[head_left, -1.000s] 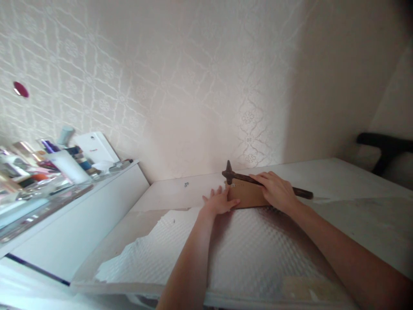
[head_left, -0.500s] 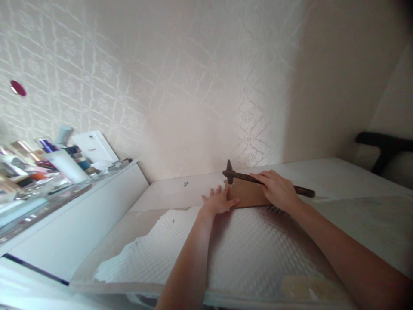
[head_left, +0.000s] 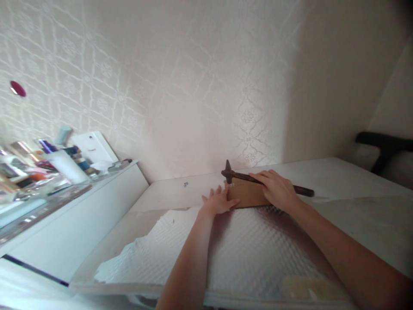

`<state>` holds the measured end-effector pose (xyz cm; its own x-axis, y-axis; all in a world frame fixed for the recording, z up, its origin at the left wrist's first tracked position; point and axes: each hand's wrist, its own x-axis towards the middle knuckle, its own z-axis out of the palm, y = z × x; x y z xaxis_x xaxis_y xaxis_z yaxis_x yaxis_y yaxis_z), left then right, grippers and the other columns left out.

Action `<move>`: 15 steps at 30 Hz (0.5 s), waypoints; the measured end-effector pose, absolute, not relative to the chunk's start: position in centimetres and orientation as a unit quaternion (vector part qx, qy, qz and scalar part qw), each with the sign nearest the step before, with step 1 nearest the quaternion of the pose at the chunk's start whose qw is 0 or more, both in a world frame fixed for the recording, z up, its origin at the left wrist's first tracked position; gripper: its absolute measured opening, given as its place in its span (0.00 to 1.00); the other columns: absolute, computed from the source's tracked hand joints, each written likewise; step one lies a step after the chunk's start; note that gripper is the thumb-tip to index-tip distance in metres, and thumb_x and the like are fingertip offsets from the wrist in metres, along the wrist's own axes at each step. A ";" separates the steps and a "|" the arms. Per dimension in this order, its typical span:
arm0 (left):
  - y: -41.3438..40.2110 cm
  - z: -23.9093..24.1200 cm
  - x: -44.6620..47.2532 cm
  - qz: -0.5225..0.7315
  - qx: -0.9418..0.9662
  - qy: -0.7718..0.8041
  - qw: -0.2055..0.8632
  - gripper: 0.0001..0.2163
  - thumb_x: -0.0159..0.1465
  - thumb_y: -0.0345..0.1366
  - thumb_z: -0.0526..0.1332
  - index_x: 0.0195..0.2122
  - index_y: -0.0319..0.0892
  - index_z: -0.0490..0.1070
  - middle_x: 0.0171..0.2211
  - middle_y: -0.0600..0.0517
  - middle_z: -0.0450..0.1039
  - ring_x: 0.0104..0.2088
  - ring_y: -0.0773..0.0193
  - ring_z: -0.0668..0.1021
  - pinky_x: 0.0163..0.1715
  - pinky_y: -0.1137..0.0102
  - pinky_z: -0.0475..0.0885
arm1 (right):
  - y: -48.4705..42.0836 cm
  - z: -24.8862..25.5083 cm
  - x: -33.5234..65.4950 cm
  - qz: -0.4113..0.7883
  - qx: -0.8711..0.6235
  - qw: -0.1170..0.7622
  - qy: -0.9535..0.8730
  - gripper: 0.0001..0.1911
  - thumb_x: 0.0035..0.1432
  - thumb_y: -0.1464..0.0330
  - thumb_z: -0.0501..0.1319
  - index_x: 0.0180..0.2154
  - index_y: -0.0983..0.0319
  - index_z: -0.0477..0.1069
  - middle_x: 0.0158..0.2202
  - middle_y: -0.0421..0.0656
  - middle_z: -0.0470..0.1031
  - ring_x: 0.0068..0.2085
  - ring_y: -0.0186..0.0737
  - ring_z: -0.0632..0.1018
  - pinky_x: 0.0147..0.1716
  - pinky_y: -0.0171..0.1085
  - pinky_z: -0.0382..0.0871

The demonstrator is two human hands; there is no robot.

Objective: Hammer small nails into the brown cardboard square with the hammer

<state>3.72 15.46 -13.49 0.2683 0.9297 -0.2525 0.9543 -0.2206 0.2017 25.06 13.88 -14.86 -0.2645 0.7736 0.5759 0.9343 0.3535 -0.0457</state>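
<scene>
A brown wooden board (head_left: 247, 194) lies on a white table (head_left: 338, 181) near the wall. My left hand (head_left: 218, 201) presses against its left edge, thumb on the board and fingers spread. My right hand (head_left: 279, 189) is wrapped round the handle of a dark hammer (head_left: 240, 175) that lies across the board's far edge, head at the left. Under my forearms a white quilted sheet (head_left: 245, 254) covers the table's near part.
A lower white shelf (head_left: 74, 206) at the left carries several bottles and tubes (head_left: 48, 161) and a white tablet (head_left: 95, 148). Small screws (head_left: 186, 184) lie on the table by the wall. A dark chair armrest (head_left: 383, 144) shows at the right.
Both hands, the hammer and the board keep nearly the same place; only the view has shifted a little.
</scene>
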 end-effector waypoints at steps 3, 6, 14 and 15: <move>15.5 -13.5 3.7 -0.042 0.780 0.604 0.155 0.41 0.53 0.67 0.41 0.64 0.53 0.35 0.65 0.48 0.33 0.62 0.40 0.39 0.52 0.36 0.40 | 13.8 -14.8 25.1 -0.157 -0.547 0.256 -0.782 0.25 0.54 0.80 0.51 0.52 0.58 0.66 0.44 0.43 0.72 0.45 0.43 0.68 0.30 0.35 0.65; 15.5 -13.5 3.7 -0.043 0.779 0.606 0.155 0.41 0.53 0.67 0.41 0.64 0.54 0.35 0.65 0.49 0.32 0.62 0.40 0.40 0.52 0.36 0.40 | 13.7 -14.6 25.1 -0.153 -0.550 0.254 -0.781 0.25 0.54 0.80 0.51 0.52 0.58 0.66 0.44 0.42 0.72 0.44 0.42 0.68 0.30 0.35 0.65; 15.5 -13.5 3.7 -0.044 0.779 0.605 0.156 0.41 0.53 0.67 0.41 0.64 0.54 0.34 0.65 0.49 0.32 0.62 0.40 0.40 0.53 0.37 0.40 | 13.7 -14.5 25.1 -0.147 -0.548 0.250 -0.785 0.26 0.54 0.80 0.51 0.53 0.57 0.65 0.44 0.43 0.72 0.44 0.42 0.68 0.31 0.35 0.65; 15.4 -13.5 3.7 -0.045 0.779 0.606 0.156 0.41 0.53 0.67 0.41 0.64 0.54 0.34 0.65 0.49 0.32 0.62 0.40 0.40 0.53 0.37 0.40 | 13.7 -14.5 25.1 -0.148 -0.548 0.250 -0.784 0.25 0.55 0.79 0.51 0.53 0.57 0.65 0.44 0.43 0.72 0.44 0.43 0.68 0.31 0.35 0.65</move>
